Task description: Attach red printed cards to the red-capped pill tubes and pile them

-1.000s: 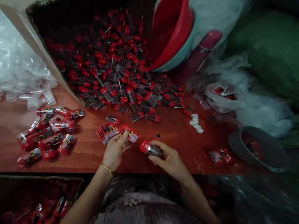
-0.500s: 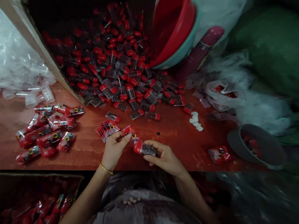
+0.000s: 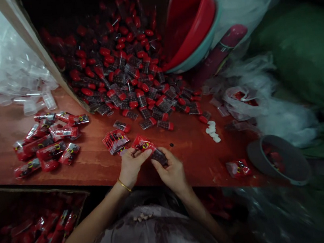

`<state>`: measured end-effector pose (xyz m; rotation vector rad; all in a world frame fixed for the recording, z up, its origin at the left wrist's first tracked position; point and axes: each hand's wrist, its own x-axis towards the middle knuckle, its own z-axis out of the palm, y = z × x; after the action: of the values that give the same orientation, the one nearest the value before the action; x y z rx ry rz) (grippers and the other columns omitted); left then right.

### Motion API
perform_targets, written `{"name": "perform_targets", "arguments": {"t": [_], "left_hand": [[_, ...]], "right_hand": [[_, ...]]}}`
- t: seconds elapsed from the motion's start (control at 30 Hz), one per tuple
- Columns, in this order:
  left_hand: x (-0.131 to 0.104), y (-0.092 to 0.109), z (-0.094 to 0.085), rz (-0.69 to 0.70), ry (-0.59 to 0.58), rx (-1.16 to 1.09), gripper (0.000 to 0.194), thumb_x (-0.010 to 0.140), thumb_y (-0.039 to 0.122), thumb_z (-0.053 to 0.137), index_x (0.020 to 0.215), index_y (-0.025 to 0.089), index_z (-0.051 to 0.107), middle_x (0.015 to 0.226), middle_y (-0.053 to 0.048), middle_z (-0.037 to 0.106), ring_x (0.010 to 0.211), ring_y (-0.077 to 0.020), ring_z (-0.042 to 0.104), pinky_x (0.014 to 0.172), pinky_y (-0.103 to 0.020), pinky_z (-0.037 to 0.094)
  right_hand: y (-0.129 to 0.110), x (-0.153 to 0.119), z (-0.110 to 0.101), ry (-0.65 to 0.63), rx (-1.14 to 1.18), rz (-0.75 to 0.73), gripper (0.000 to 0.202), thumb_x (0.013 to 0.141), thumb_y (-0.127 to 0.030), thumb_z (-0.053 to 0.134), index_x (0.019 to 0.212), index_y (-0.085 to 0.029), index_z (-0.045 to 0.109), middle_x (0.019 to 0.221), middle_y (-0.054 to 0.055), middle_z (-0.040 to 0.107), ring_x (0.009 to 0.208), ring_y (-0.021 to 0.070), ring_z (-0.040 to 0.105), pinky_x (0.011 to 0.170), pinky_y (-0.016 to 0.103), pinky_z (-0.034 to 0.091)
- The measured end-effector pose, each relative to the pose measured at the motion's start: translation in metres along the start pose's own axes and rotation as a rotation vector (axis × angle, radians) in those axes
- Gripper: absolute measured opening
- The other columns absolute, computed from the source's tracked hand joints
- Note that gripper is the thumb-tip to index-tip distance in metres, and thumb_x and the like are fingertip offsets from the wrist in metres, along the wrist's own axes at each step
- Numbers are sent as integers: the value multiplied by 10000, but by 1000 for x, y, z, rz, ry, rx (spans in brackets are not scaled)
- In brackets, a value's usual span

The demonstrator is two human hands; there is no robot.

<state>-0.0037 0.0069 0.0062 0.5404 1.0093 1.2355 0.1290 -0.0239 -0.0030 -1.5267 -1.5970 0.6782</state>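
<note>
My left hand (image 3: 131,168) pinches a red printed wrapper (image 3: 141,142) with a yellow mark, above the table's front edge. In my right hand (image 3: 171,173) is a small clear container (image 3: 160,158) with dark contents, held between thumb and fingers. Its red end is covered by the wrapper and my left thumb; I cannot tell how far it sits inside. A fanned stack of flat red wrappers (image 3: 116,140) lies just beyond my left hand. One loose red-capped container (image 3: 121,126) rests behind that stack.
An open carton (image 3: 53,68) spills many red-capped containers onto the table (image 3: 112,176). Filled red packets (image 3: 51,151) lie left, near clear plastic cups (image 3: 48,100). At right are white discs (image 3: 212,131), a grey pan (image 3: 286,161) and a red basin (image 3: 190,22). A lower box (image 3: 36,188) holds red packets.
My hands have come together. The container's red end, visible before, is now covered by the wrapper and my left thumb. My left hand has shifted slightly right and nearer to me.
</note>
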Motion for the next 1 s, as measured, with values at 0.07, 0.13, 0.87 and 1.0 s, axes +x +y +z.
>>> {"name": "perform_targets", "arguments": {"t": [0.07, 0.13, 0.87, 1.0], "left_hand": [[0, -2, 1, 0, 25, -28, 299, 534, 280, 824, 773, 147, 702, 784, -36, 726, 713, -135, 646, 761, -278, 499], [1, -2, 2, 0, 22, -32, 279, 551, 304, 814, 751, 144, 704, 744, -24, 717, 670, -117, 628, 733, -260, 492], [-5, 4, 3, -117, -115, -182, 356, 600, 360, 782, 862, 140, 682, 816, -57, 713, 598, -118, 584, 457, -206, 427], [-8, -1, 0, -133, -175, -200, 309, 644, 363, 753, 846, 137, 694, 774, -42, 698, 603, -105, 576, 490, -201, 431]], "right_hand": [[-2, 1, 4, -5, -2, 7, 329, 789, -322, 589, 1096, -202, 587, 955, 63, 697, 824, 192, 662, 753, 308, 536], [-4, 3, 5, -36, 30, 18, 307, 795, -319, 578, 1077, -198, 593, 916, 51, 701, 797, 182, 663, 719, 287, 538], [-18, 8, 14, -140, 509, 273, 220, 782, -397, 603, 841, -201, 522, 528, -67, 550, 391, 86, 511, 424, 203, 412], [-7, 13, 32, -25, 521, 249, 332, 680, -437, 694, 671, -218, 445, 534, -80, 490, 406, 79, 471, 414, 202, 398]]}}
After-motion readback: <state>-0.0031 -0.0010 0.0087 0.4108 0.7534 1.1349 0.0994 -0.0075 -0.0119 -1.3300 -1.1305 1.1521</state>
